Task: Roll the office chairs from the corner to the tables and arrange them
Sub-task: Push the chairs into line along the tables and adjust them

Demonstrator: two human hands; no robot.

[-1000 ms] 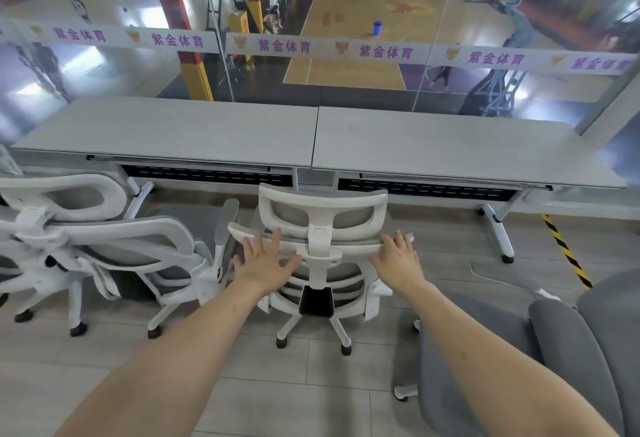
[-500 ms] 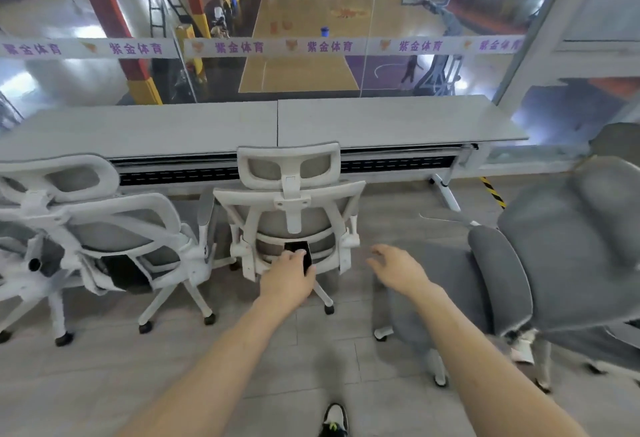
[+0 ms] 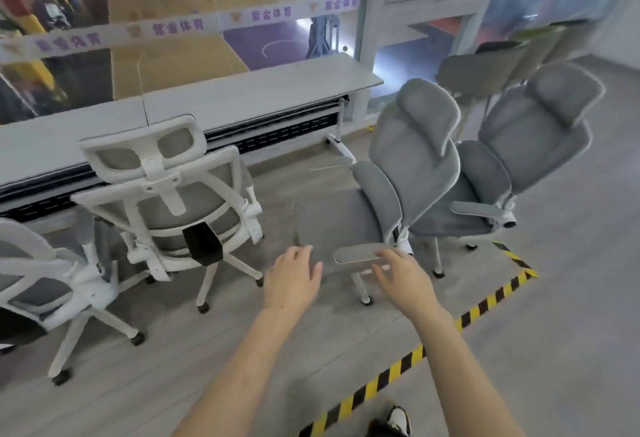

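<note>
While both forearms reach forward from the bottom edge, a shoe (image 3: pixel 398 419) shows at six o'clock on the grey floor (image 3: pixel 571 298), beside a strip of yellow-and-black hazard tape (image 3: pixel 408 364) that runs diagonally up toward three o'clock. The left hand (image 3: pixel 292 280) hangs just below centre with fingers spread and relaxed, holding nothing; whether it touches the seat ahead cannot be told. The right hand (image 3: pixel 403 279), to its right, is likewise spread and empty, its fingertips at the near armrest (image 3: pixel 362 252) of a grey padded chair (image 3: pixel 398 173); contact cannot be confirmed through the blur. That chair stands just right of centre, its seat facing nine o'clock and its back toward three o'clock. A second grey padded chair (image 3: pixel 530 145) stands just behind it at two o'clock. At nine o'clock, a white-framed mesh chair (image 3: pixel 176 194) sits with its back toward the camera, pushed up to the tables (image 3: pixel 242 97). Another white-framed chair (image 3: pixel 38 280) shows partly at the left edge, near eight o'clock. The tables run in a line from nine o'clock toward one o'clock along a glass wall (image 3: pixel 173 3) carrying a banner (image 3: pixel 180 26). Beyond the glass, at twelve o'clock, lies a sports court (image 3: pixel 166 62).
</note>
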